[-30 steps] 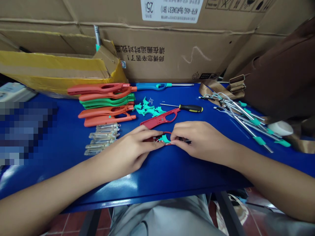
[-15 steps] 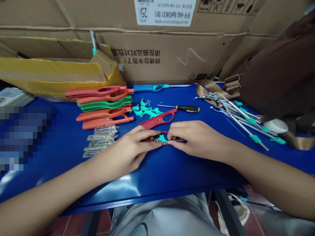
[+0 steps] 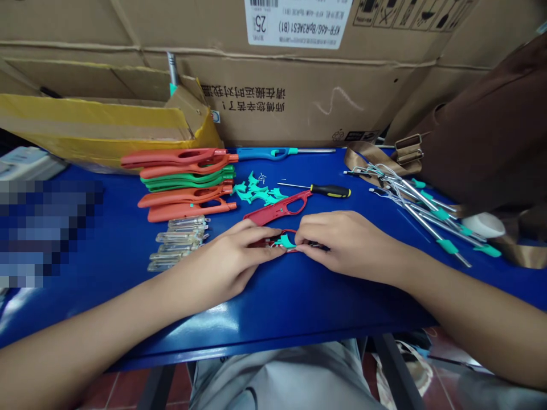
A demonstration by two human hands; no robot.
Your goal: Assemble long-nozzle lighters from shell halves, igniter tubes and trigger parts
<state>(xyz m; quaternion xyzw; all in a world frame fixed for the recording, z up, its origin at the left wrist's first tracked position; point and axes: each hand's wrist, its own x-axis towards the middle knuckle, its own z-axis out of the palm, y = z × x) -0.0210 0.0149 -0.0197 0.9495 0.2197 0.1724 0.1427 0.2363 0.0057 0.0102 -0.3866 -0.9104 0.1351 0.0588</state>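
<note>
A red lighter shell half (image 3: pixel 289 232) lies low over the table between my hands, mostly covered by fingers. My left hand (image 3: pixel 239 250) grips its left part, thumb and forefinger closed over it. Inside the shell sits a teal trigger (image 3: pixel 284 242), touched by the left fingertips. My right hand (image 3: pixel 342 239) is closed in a pinch at the trigger's right side; what its fingertips hold is hidden. A small dark part (image 3: pixel 319 245) shows beneath that hand. Just behind, another red shell half (image 3: pixel 277 209) lies near several loose teal triggers (image 3: pixel 252 193).
Stacked orange, red and green lighter shells (image 3: pixel 188 188) and clear fuel tanks (image 3: pixel 177 250) lie left. A screwdriver (image 3: pixel 331 191) and blue lighter (image 3: pixel 262 154) lie behind. Metal rods with wires (image 3: pixel 431 213) and a brown strap (image 3: pixel 363 154) are right. Cardboard (image 3: pixel 299 85) stands behind the blue table (image 3: pixel 273 313).
The view has shifted slightly, so everything on the table appears a little further right. Both hands stay at the red shell with nearly the same hold; the fingertips have moved only slightly.
</note>
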